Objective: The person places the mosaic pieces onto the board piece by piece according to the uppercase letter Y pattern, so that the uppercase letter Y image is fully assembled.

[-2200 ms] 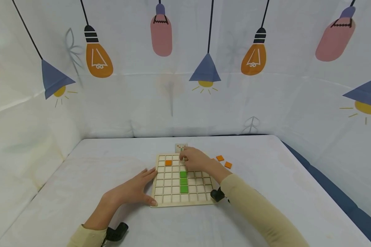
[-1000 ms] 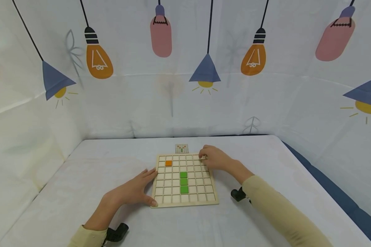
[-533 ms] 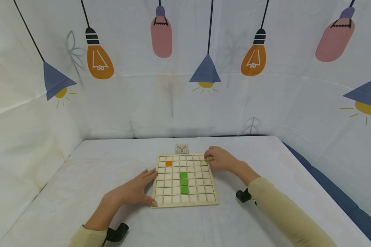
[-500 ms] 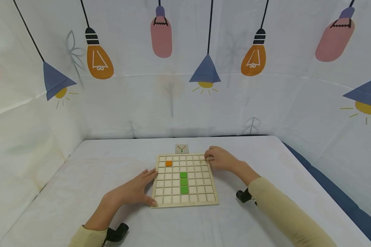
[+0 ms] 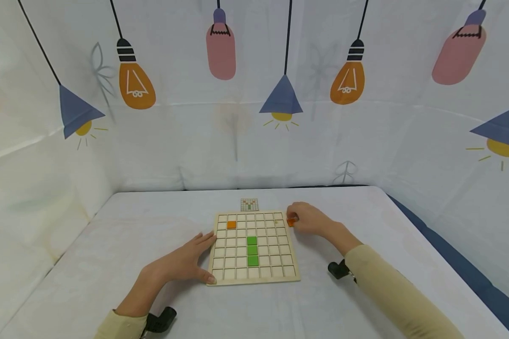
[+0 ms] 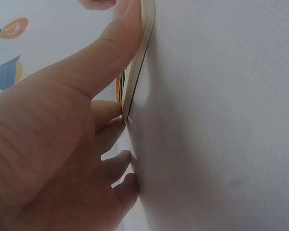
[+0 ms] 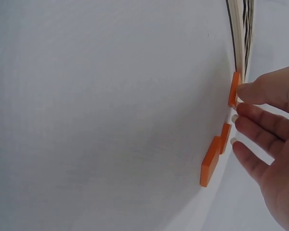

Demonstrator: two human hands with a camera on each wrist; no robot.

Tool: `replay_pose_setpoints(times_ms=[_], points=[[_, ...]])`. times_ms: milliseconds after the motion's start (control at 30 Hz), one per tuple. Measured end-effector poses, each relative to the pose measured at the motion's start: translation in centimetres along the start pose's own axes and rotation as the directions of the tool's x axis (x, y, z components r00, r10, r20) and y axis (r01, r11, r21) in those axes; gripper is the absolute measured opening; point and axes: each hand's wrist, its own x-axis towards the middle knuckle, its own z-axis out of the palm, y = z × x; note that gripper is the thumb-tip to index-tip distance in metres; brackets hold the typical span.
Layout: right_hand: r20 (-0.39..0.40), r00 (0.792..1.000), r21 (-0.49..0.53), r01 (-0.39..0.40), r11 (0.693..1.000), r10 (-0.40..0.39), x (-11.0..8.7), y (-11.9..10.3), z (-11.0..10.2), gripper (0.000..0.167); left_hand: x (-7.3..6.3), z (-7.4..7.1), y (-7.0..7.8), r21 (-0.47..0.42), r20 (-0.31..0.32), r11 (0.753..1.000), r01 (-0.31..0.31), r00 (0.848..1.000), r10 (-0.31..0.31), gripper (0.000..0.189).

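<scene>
A square wooden grid board [image 5: 229, 272] lies on the table, with three green tiles [image 5: 252, 250] in one column and an orange tile [image 5: 231, 224] near its upper left. My left hand [image 5: 184, 259] rests along the board's left side, fingers spread, thumb at the near corner; the left wrist view shows the thumb on the board's edge. Beyond the far right side of the board, my right hand [image 5: 308, 219] pinches an orange square tile [image 7: 235, 89] between thumb and finger, right at the board's edge. Under its other fingers lie two more orange tiles [image 7: 211, 162].
A small printed pattern card [image 5: 249, 204] lies just beyond the board's far edge. White cloth covers the table [image 5: 161, 212], and a white curtain with lamp drawings hangs behind it. Each wrist carries a black camera [image 5: 338, 269].
My right hand has moved right, from over the board's top row to beyond its right edge, where an orange tile now shows at its fingertips. The left hand has stayed put.
</scene>
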Motion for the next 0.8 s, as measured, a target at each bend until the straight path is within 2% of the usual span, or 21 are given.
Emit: replay_pose_setpoints(times_ms=[533,800], points=[[-0.015,0.997,0.029,0.073,0.997,-0.072,-0.16,0.7,0.18,0.027,0.02,-0.03,0.04,-0.015,0.002,1.0,0.001,1.0,-0.001,0.118],[-0.005,0.998,0.014,0.055,0.998,-0.055,-0.03,0.74,0.41,0.026,0.04,0.01,-0.01,-0.018,0.004,1.0,-0.006,1.0,0.006,0.118]])
